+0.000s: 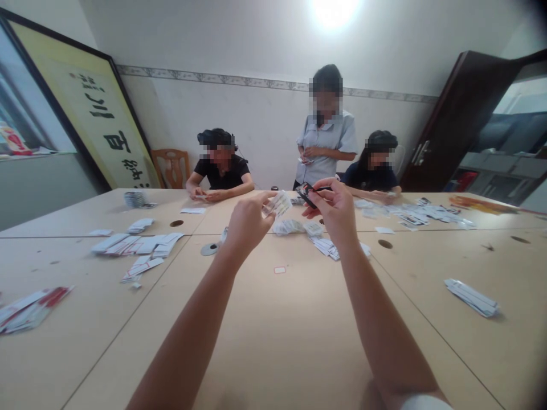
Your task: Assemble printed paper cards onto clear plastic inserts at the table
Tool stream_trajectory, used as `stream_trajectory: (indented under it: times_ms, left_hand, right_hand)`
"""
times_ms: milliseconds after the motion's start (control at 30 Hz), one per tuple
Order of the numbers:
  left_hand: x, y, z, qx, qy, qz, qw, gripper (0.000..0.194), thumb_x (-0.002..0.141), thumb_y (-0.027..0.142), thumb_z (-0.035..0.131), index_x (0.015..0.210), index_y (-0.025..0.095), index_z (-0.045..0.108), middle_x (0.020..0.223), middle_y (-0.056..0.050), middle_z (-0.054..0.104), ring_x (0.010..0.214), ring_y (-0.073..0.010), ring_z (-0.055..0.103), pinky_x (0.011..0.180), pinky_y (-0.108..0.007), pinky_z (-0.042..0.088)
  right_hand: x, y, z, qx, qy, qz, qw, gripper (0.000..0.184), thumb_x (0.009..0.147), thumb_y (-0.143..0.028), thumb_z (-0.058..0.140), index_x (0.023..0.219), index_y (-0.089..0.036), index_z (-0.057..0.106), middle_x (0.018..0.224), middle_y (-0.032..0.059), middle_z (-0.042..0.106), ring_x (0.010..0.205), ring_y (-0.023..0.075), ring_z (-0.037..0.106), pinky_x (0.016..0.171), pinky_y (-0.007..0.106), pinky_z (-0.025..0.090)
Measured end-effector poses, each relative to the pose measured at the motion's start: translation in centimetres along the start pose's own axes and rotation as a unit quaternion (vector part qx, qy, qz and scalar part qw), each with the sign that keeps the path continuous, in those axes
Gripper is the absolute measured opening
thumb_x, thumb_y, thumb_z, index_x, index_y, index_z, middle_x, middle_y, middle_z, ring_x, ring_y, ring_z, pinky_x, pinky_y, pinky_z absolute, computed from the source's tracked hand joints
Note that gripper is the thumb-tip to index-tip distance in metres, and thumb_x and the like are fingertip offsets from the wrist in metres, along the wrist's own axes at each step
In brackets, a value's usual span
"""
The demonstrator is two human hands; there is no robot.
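My left hand [251,221] is raised over the middle of the table, its fingers closed on a clear plastic packet [280,205] with pale contents. To its right, my right hand [335,202] pinches a small dark card [306,195] with a red mark, tilted towards the packet. A narrow gap separates the two things. Beneath them on the table lie several clear packets [288,228] and a spread of white slips [327,248], partly covered by my right hand and wrist. One small red-bordered label [280,270] lies flat in front of me.
White paper strips [137,245] lie left of centre, near a tape roll [209,249]. More strips [32,310] rest at far left, and a bundle [472,297] at right. Packets [423,213] cover the far right. Several people sit or stand across the table [273,341].
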State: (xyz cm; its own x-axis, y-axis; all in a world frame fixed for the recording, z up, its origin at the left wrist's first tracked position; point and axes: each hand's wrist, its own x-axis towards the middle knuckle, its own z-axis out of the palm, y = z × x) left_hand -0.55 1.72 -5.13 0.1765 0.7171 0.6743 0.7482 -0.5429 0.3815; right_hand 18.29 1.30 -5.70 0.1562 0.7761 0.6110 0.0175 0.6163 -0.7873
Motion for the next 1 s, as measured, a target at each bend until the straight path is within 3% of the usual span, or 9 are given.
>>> stream_trajectory:
  times_ms: [233,433,600,733,833,1000]
  left_hand:
    - [0.0,-0.3,-0.2,-0.004,-0.002,0.001,1.000,0.042,0.075,0.013,0.066,0.116,0.022,0.068,0.094,-0.004,0.075,0.076,-0.0180,0.067,0.081,-0.031,0.053]
    - [-0.1,-0.5,-0.4,-0.006,-0.006,0.005,1.000,0.045,0.074,0.013,0.066,0.119,0.022,0.062,0.092,-0.004,0.073,0.075,-0.0178,0.066,0.075,-0.030,0.052]
    - [-0.2,0.0,-0.6,-0.023,0.068,0.020,0.997,0.047,0.076,0.013,0.064,0.122,0.020,0.055,0.089,-0.001,0.072,0.071,-0.0139,0.064,0.068,-0.024,0.050]
    - [-0.6,0.9,-0.3,0.003,0.147,0.094,0.985,0.035,0.081,0.012,0.060,0.114,0.022,0.059,0.091,0.000,0.071,0.083,-0.0153,0.064,0.077,-0.026,0.051]
    - [-0.9,1.4,0.3,0.025,0.145,0.142,0.979,0.026,0.084,0.013,0.057,0.109,0.022,0.061,0.094,-0.001,0.071,0.088,-0.0164,0.063,0.080,-0.028,0.050]
    - [-1.0,1.5,1.1,0.000,0.093,0.154,0.984,0.024,0.085,0.013,0.057,0.108,0.019,0.060,0.091,-0.003,0.069,0.089,-0.0170,0.063,0.074,-0.026,0.050]
  right_hand:
    - [-0.3,-0.2,0.3,0.006,-0.036,0.036,0.999,0.038,0.072,-0.036,0.073,0.100,-0.027,0.048,0.065,-0.0075,0.066,0.044,0.0127,0.065,0.038,0.018,0.049]
    - [-0.3,0.2,0.5,0.012,-0.025,0.044,0.999,0.030,0.075,-0.039,0.068,0.082,-0.025,0.043,0.069,-0.0054,0.064,0.045,0.0115,0.065,0.036,0.017,0.046]
    - [-0.3,1.0,1.4,0.032,0.061,0.027,0.997,0.036,0.072,-0.041,0.073,0.096,-0.025,0.051,0.106,0.0018,0.061,0.081,0.0134,0.070,0.064,0.020,0.057]
    - [-1.0,1.3,2.6,0.114,-0.005,0.098,0.989,0.064,0.066,-0.044,0.080,0.118,-0.032,0.045,0.135,0.0074,0.047,0.110,0.0209,0.063,0.081,0.034,0.058]
    - [-1.5,1.2,3.4,0.180,-0.028,0.113,0.977,0.067,0.068,-0.046,0.079,0.121,-0.033,0.040,0.132,0.0074,0.050,0.110,0.0210,0.064,0.088,0.040,0.057]
    - [-1.7,1.3,3.9,0.222,0.039,0.093,0.970,0.068,0.066,-0.035,0.080,0.119,-0.032,0.037,0.119,0.0034,0.056,0.097,0.0164,0.068,0.090,0.036,0.056]
